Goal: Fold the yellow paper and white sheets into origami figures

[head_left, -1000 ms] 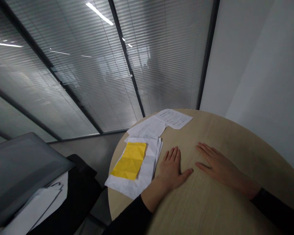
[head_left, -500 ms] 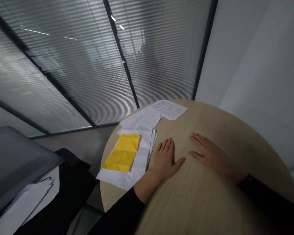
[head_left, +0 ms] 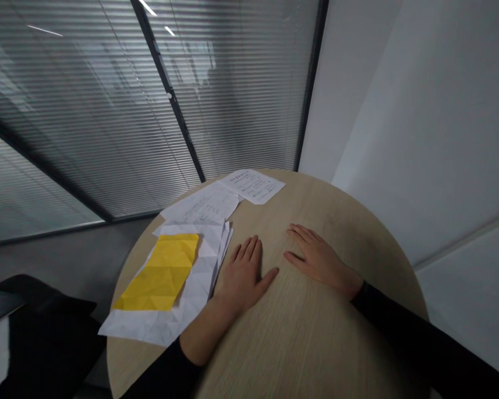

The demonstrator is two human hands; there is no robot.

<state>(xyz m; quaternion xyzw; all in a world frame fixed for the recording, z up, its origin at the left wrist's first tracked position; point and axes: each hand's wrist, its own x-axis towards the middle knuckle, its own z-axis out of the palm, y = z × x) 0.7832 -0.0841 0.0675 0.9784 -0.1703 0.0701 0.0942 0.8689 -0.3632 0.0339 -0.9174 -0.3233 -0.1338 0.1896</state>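
My left hand [head_left: 242, 276] lies flat on the round wooden table [head_left: 316, 343], palm down, thumb stretched to the right. It holds nothing. Just left of it is a stack of creased white paper [head_left: 203, 271], with a creased yellow sheet [head_left: 160, 271] on top. My right hand [head_left: 318, 257] also rests palm down on the bare wood, thumb apart from the fingers and nothing in it. Both hands point toward the far edge, a gap of wood between them.
Behind the stack lie a printed sheet [head_left: 205, 204] and another printed sheet [head_left: 255, 185], overlapping near the far edge. Glass panels with blinds [head_left: 249, 100] stand beyond, a pale wall [head_left: 441, 122] to the right. A dark chair-like shape [head_left: 45, 349] is at lower left.
The view has turned to the right, so the table, papers and hands appear farther left. Both hands stay flat on the table in about the same places.
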